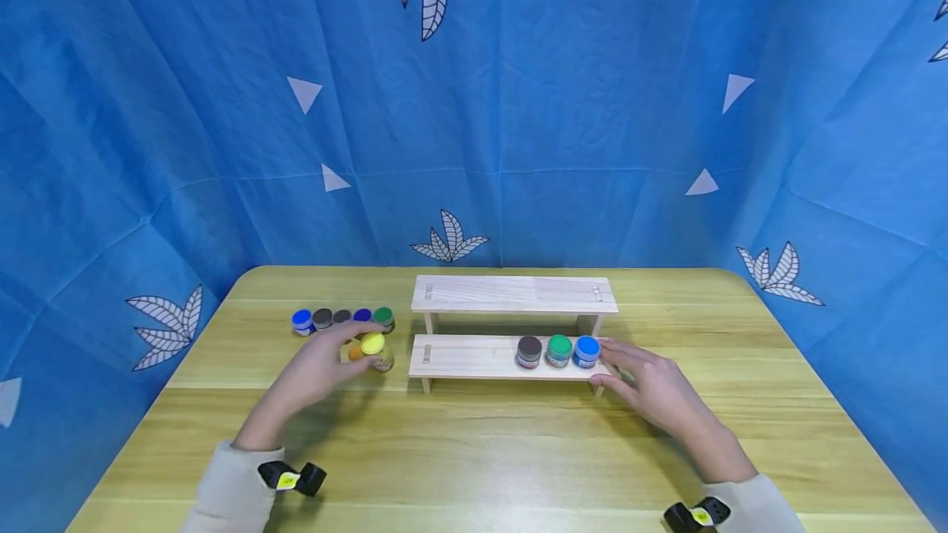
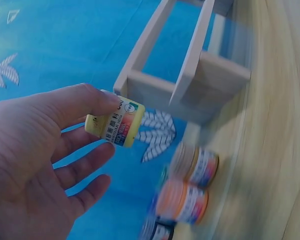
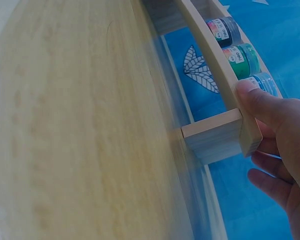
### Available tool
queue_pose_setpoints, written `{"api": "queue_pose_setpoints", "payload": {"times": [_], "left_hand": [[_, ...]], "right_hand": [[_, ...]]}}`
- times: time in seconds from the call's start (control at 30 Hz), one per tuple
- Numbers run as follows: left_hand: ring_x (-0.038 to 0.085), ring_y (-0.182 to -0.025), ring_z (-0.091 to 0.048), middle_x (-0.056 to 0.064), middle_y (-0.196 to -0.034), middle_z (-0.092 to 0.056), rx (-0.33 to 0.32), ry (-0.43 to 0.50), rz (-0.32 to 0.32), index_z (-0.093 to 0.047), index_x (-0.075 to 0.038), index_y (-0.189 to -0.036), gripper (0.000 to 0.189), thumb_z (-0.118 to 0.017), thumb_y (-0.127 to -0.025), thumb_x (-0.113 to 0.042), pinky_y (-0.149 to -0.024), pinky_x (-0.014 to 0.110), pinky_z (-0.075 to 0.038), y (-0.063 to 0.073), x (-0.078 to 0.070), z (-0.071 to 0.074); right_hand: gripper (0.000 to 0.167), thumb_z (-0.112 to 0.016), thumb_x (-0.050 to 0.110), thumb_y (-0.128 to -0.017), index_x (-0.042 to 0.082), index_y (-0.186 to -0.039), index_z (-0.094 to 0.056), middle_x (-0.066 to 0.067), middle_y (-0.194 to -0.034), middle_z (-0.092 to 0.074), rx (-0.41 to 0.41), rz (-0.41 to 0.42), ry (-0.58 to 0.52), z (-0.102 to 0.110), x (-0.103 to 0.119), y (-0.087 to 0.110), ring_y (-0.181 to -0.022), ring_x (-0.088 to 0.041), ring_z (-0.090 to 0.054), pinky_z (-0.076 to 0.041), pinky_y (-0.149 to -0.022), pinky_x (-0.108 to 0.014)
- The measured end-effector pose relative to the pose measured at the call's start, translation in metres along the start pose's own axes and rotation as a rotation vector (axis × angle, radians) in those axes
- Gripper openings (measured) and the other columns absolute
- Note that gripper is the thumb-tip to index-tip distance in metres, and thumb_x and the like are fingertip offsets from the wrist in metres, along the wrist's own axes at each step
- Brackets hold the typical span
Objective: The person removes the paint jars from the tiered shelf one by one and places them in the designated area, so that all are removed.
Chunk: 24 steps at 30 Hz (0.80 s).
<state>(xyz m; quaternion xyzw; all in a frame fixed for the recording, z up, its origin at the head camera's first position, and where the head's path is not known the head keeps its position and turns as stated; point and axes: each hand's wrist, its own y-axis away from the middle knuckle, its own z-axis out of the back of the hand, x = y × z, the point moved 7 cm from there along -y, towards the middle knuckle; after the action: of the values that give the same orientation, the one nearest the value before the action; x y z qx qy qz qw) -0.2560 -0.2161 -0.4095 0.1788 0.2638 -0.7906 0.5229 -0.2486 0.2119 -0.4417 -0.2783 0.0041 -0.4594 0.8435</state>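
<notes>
My left hand (image 1: pixel 318 368) pinches a small paint jar with a yellow lid (image 1: pixel 373 343) between thumb and fingers, at the front of a group of jars. In the left wrist view the label of this yellow paint jar (image 2: pixel 122 122) shows. At the right end of the lower wooden shelf (image 1: pixel 467 356), my right hand (image 1: pixel 659 389) grips the board, its thumb at the front edge beside a blue paint jar (image 1: pixel 587 352). Left of that jar stand a green paint jar (image 1: pixel 559 350) and a dark paint jar (image 1: pixel 529 352). The right fingertips are partly hidden.
Behind the lower board rises the upper shelf (image 1: pixel 511 294). On the table's left side, a blue-lidded jar (image 1: pixel 302 322), dark jars (image 1: pixel 322 319) and a green-lidded jar (image 1: pixel 383 319) stand in a row. An orange jar (image 2: pixel 182 200) is close to my left hand. A blue cloth (image 1: pixel 518 105) hangs behind.
</notes>
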Motion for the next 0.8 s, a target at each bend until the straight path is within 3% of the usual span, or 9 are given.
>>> {"api": "queue_pose_setpoints", "payload": {"times": [0.43, 0.6, 0.8], "left_hand": [[0.037, -0.116, -0.055, 0.016, -0.129, -0.06, -0.003, 0.032, 0.07, -0.061, -0.006, -0.13, 0.041, -0.071, -0.091, -0.014, -0.093, 0.057, -0.046, 0.009, 0.047, 0.015], [0.039, -0.116, -0.055, 0.018, -0.13, -0.059, -0.011, 0.032, 0.101, -0.06, -0.005, -0.132, 0.044, -0.071, -0.092, -0.02, -0.094, 0.057, -0.045, 0.011, 0.058, 0.016], [0.036, -0.111, -0.055, 0.016, -0.128, -0.059, -0.01, 0.03, 0.154, -0.058, -0.004, -0.133, 0.044, -0.07, -0.092, -0.015, -0.095, 0.056, -0.045, 0.014, 0.072, 0.017]], "right_hand": [[0.048, -0.076, 0.034, -0.085, 0.003, -0.12, -0.069, -0.014, -0.122, -0.066, -0.006, 0.005, -0.001, -0.001, -0.001, 0.0, -0.106, -0.036, -0.065, -0.053, -0.085, -0.052], [0.048, -0.077, 0.034, -0.084, 0.003, -0.12, -0.069, -0.014, -0.122, -0.066, -0.016, 0.012, 0.002, 0.0, -0.001, 0.0, -0.106, -0.036, -0.065, -0.053, -0.085, -0.052], [0.048, -0.077, 0.034, -0.084, 0.004, -0.121, -0.069, -0.014, -0.123, -0.066, -0.007, 0.01, -0.006, 0.0, 0.0, 0.0, -0.106, -0.036, -0.065, -0.053, -0.085, -0.052]]}}
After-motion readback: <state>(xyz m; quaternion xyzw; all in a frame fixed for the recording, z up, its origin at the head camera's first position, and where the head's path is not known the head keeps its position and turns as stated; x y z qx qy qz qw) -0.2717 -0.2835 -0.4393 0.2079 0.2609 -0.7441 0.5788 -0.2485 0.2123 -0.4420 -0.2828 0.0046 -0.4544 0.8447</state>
